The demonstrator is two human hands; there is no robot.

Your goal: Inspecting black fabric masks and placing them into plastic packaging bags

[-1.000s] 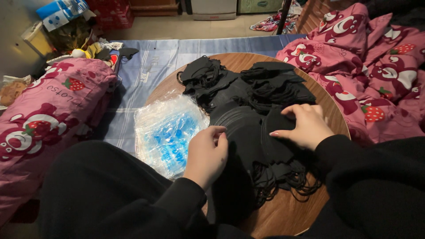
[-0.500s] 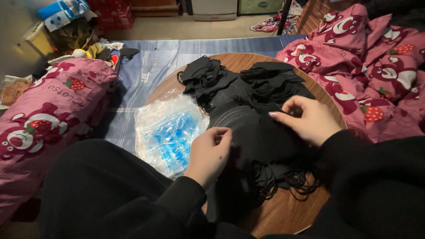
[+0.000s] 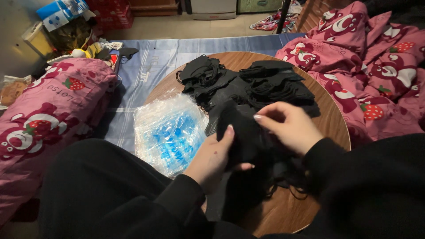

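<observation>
A: Where the round wooden tabletop (image 3: 327, 119) is seen, what is held?

B: 1 black fabric face mask (image 3: 242, 132) is pinched between both hands: left hand (image 3: 214, 157) closed beneath it, right hand (image 3: 290, 128) gripping its upper right edge.

A: And nearby?

B: A heap of black masks (image 3: 248, 84) is piled beyond; a clear plastic bag pile (image 3: 170, 132) lies left.

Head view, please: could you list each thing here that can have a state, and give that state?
Black mask: lifted off the pile, pinched between both hands.
Left hand: closed on the mask from below.
Right hand: fingers pinching the mask's top edge.
Black mask pile: loose heap, ear loops tangled.
Clear plastic bags: stacked flat, empty, overhanging the edge.
Round wooden table: partly covered.
</observation>
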